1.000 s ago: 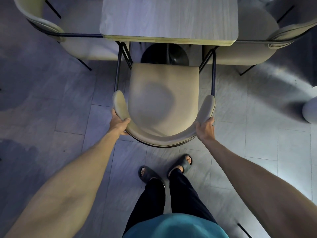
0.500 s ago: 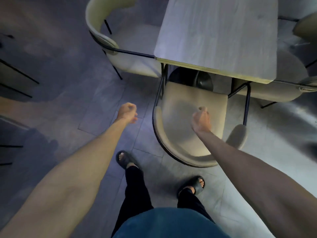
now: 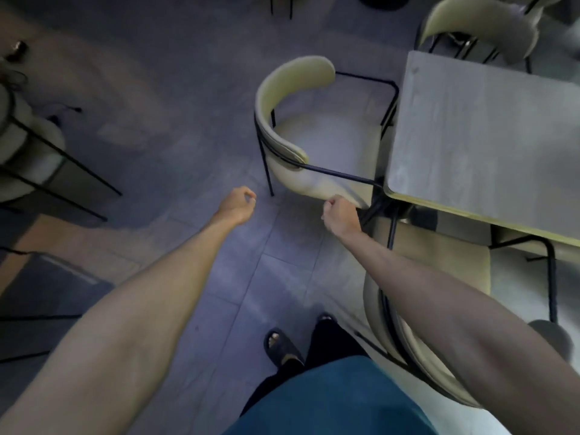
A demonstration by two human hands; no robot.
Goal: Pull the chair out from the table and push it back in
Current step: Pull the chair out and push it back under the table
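The beige chair with a curved backrest and black metal legs stands at the lower right, its seat partly under the end of the grey table. My right forearm crosses above it. My right hand is a fist in the air left of the table's corner and holds nothing. My left hand hangs over the floor further left, fingers curled onto the thumb, also holding nothing. Neither hand touches the chair's backrest.
A second beige chair is tucked in at the table's left side, just ahead of my hands. Another chair stands at the far end. More seats line the left edge. My sandalled feet stand on grey floor tiles.
One second ago both hands gripped the chair's backrest. They have let go and curled up, and my view has swung left, so the chair now lies under my right arm.
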